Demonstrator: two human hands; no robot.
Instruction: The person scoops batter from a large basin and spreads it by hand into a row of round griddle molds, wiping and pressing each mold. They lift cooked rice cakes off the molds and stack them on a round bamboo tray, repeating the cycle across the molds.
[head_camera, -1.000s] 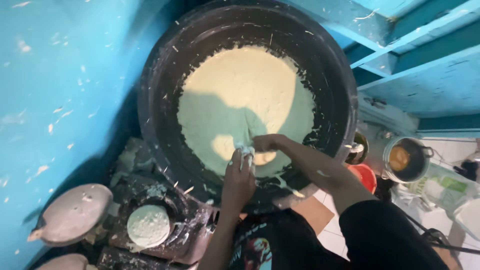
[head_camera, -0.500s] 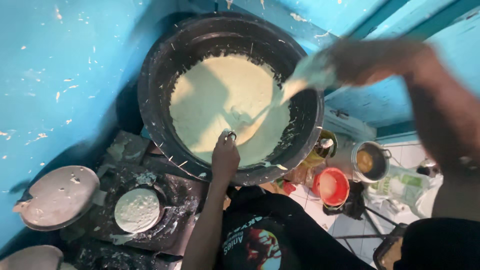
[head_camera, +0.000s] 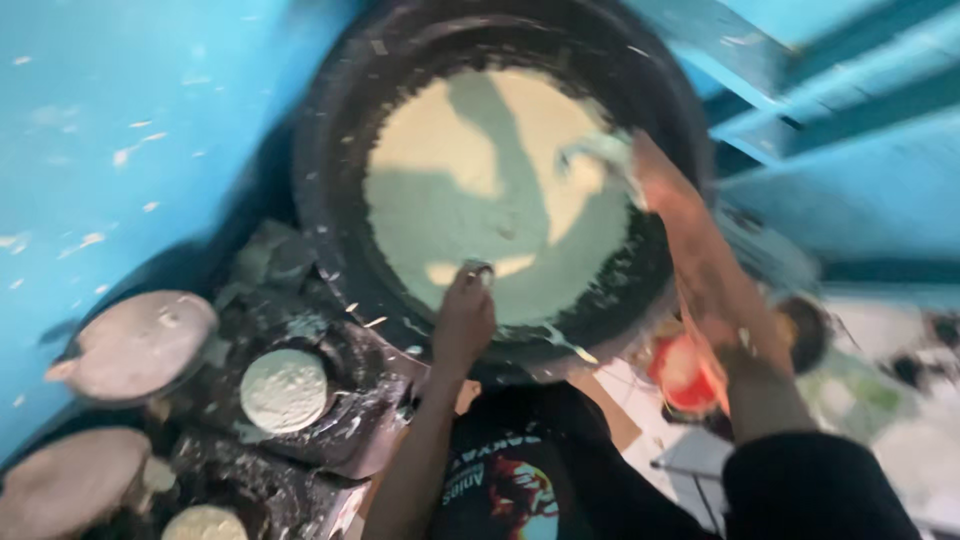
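The left hand (head_camera: 465, 320) is clenched on a small metal piece at the near rim of the black pan (head_camera: 330, 230), batter (head_camera: 490, 190) lying just beyond it, while the right hand (head_camera: 655, 175) (blurred, grip unclear) reaches over the batter's far right edge

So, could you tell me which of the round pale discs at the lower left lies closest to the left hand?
The small pale disc on the dark stand, just left of the left hand. The larger greyish discs lie farther left, and another small one sits at the bottom edge.

The right hand (head_camera: 655, 175) has swung back down onto the batter (head_camera: 500, 190) in the pan.
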